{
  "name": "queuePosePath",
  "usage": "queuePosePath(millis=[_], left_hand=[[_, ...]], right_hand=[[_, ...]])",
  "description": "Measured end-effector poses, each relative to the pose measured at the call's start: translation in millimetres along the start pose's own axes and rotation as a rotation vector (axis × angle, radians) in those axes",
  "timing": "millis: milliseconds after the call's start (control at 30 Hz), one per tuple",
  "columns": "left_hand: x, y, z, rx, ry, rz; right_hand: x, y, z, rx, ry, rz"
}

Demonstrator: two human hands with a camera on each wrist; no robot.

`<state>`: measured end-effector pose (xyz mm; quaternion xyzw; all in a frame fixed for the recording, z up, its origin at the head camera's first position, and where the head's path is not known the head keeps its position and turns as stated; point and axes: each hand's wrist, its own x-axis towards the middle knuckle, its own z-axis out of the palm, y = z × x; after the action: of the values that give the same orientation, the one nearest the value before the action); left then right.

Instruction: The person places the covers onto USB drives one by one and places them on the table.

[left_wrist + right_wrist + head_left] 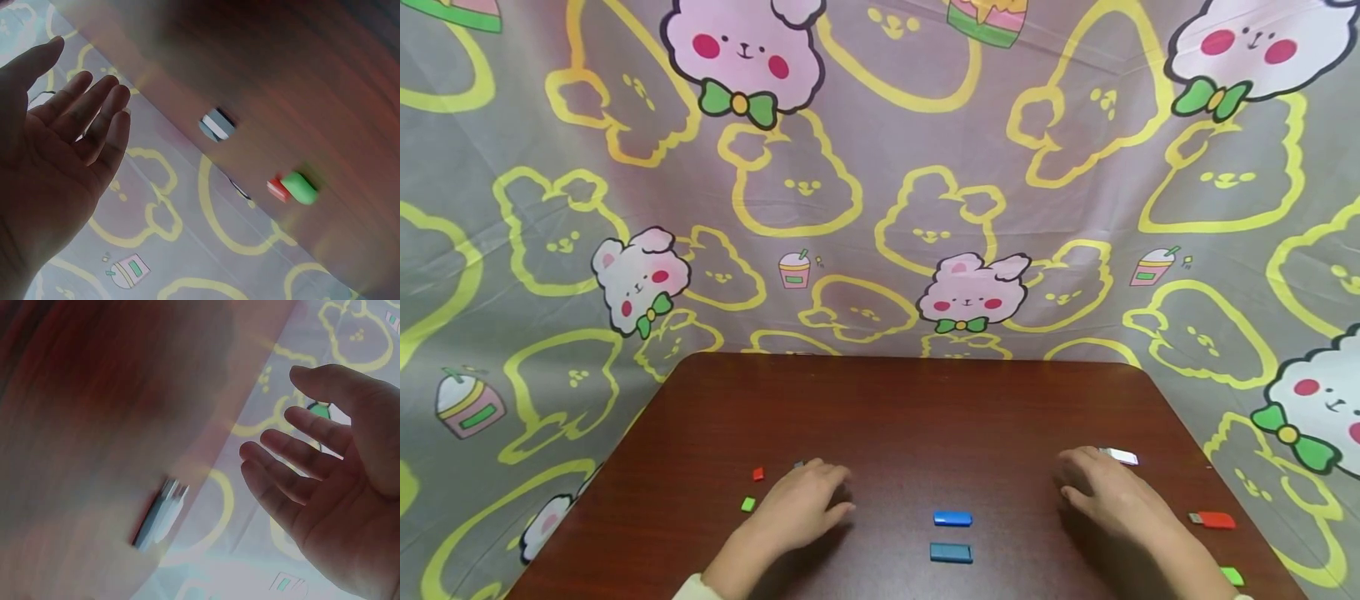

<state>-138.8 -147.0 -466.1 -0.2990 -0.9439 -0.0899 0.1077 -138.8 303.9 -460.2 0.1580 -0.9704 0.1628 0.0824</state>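
At the near edge, the cuff of a sleeve (698, 589) shows at the left wrist, and a green piece (1232, 576) lies partly hidden by the right forearm. A little farther, between the two hands, a teal stick (951, 553) lies crosswise, with a blue stick (952, 518) just beyond it, roughly parallel and apart. A red stick (1213, 520) lies to the right of the right forearm, its metal plug pointing left. The left hand (801, 504) is over the table, palm inward, its four fingers slightly bent and close together, the thumb spread away. The right hand (1108, 496) mirrors it, fingers loosely bent with narrow gaps, thumb apart. Left of the left hand lies a green cap (748, 504), with a red cap (757, 473) beyond it; a gray cap (799, 464) sits past the hand, partly covered in the head view. Just beyond the right hand lies a white stick (1122, 456). The brown table (910, 408) ends at a patterned cloth (865, 250).
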Motion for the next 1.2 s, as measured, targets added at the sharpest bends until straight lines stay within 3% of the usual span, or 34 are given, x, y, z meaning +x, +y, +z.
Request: queuePosePath(millis=[233,633,1200], left_hand=[[-7.0,-11.9,-2.2,0.026,0.034,-0.043],[-14.9,-24.9,-7.7,0.023,0.040,-0.147],[-24.1,-41.0,-9.1,0.010,0.022,-0.227]], right_hand=[[0.8,22.6,-7.5,-0.003,-0.023,0.047],[7.0,52.0,-12.3,-0.046,0.031,0.005],[11.2,73.8,-16.1,-0.052,-0.017,0.072]])
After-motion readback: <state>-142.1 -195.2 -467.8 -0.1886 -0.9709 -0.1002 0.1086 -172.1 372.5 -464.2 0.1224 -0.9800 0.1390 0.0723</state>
